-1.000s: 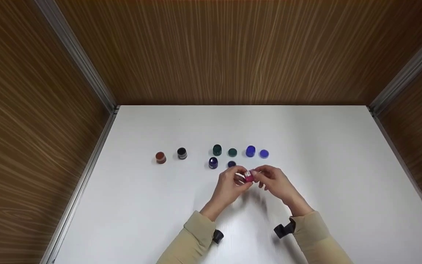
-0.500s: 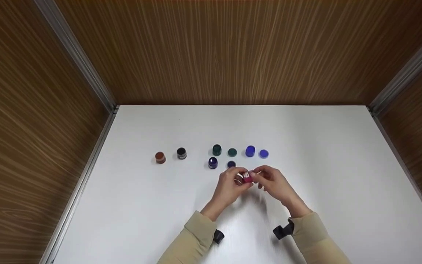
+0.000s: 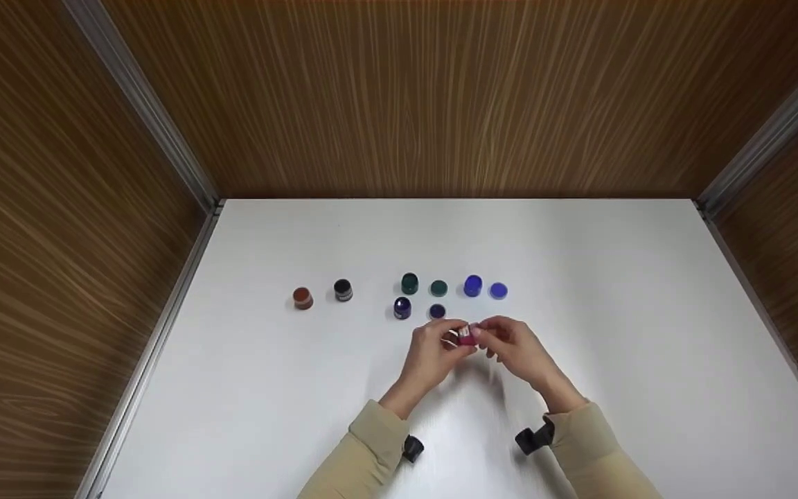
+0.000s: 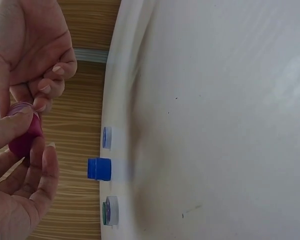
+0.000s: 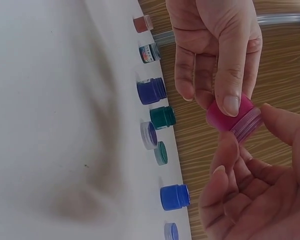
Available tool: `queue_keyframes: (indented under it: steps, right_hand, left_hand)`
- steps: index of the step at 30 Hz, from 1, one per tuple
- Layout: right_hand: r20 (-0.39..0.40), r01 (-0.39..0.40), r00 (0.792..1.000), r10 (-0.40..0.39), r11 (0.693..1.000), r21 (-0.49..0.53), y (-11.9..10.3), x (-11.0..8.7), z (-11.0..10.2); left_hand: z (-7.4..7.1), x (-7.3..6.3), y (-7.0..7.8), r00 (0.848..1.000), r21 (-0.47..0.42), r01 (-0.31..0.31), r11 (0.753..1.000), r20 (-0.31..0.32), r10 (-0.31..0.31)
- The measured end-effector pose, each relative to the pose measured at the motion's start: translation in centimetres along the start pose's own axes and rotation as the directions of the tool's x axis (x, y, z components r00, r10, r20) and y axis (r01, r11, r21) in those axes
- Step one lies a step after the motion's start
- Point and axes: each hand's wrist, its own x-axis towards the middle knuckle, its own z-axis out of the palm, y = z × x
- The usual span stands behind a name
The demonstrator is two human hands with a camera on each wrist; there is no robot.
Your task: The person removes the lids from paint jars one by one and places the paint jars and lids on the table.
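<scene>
A small pink paint jar [image 3: 466,335] is held up over the white table, between both hands. My left hand [image 3: 432,353] grips the body of the jar, the thumb pressed along its side in the right wrist view. The jar's clear-rimmed lid [image 5: 247,125] sits at its mouth, and my right hand [image 3: 520,350] pinches it with thumb and forefinger. Just beyond the hands lie a purple lid [image 3: 437,312] and an uncapped purple jar [image 3: 402,308].
Farther back, an uncapped green jar [image 3: 409,283] stands beside its green lid [image 3: 438,288], and a blue jar [image 3: 472,285] beside a blue lid [image 3: 499,291]. Leftward are a capped brown jar [image 3: 303,299] and a black jar [image 3: 343,290]. Wood-grain panels [image 3: 399,104] enclose the table.
The pink jar has shifted slightly left and tilted a little between the hands. My right hand has followed it left, fingers still at the lid. The other jars stay put.
</scene>
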Motion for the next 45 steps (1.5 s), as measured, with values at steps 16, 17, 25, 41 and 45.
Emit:
queue_keyframes:
  steps: [16,17,25,41,45]
  right_hand:
    - [-0.069,0.094,0.992,-0.106,0.984,-0.154,1.5,0.5,0.9]
    - [-0.077,0.095,0.991,-0.109,0.981,-0.166,1.4,0.5,1.0]
    - [-0.114,0.107,0.985,-0.129,0.977,-0.183,1.4,0.7,1.6]
    - [-0.145,0.175,0.966,-0.215,0.954,-0.245,1.7,0.5,1.5]
    - [-0.144,0.22,0.954,-0.265,0.938,-0.269,1.6,0.4,1.6]
  left_hand:
    - [-0.1,0.1,-0.2,1.0,0.021,0.007,1.0,0.022,-0.008]
    - [-0.2,0.1,-0.2,1.0,0.023,0.009,1.0,0.022,-0.01]
    - [-0.5,0.3,0.0,0.998,0.011,0.048,0.999,0.027,-0.049]
    - [-0.7,0.4,0.8,0.997,-0.004,0.051,0.999,0.052,-0.051]
    - [-0.8,0.4,0.8,0.999,0.001,0.017,1.0,0.046,-0.017]
